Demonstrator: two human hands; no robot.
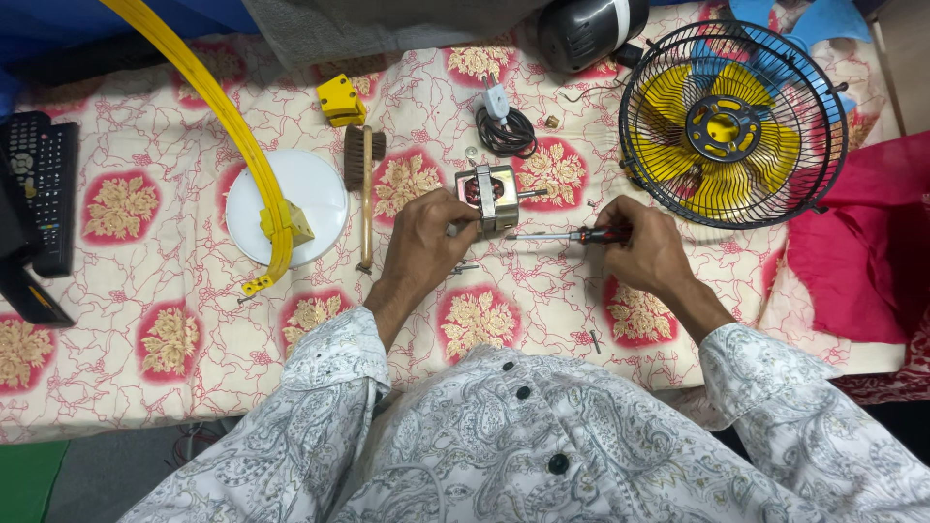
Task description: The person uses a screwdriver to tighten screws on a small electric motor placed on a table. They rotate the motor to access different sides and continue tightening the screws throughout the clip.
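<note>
Motor position: the small fan motor (pixel 487 197) sits on the flowered cloth (pixel 174 291) near the middle of the table, just ahead of the person, between the two hands.
Left hand: the left hand (pixel 423 242) lies just left of the motor, fingers closed round its near left side, steadying it on the cloth.
Right hand: the right hand (pixel 647 244) is off to the right of the motor, clamped on the dark red-and-black handle of a screwdriver (pixel 567 235).
Screwdriver: it lies almost level, its thin shaft pointing left, the tip reaching the lower right edge of the motor; whether the tip touches cannot be told.
Motor look: a squat metal block, dull brass-grey frame with a pale band across it, reddish winding showing inside, and a short shaft sticking out to the right.
Fan cage: a round black wire guard (pixel 733 121) rests at the upper right, well apart from the motor; inside it sit the yellow and blue blades with a dark hub in the centre.
White disc: a round white base (pixel 320 189) lies to the left, carrying a yellow bracket at the end of a long yellow curved arm (pixel 208 97).
Nearby bits: a wooden-handled brush (pixel 365 184), a yellow plastic block (pixel 341 100), a coiled black cord (pixel 505 131) and a black remote (pixel 41 189) at the far left.
</note>
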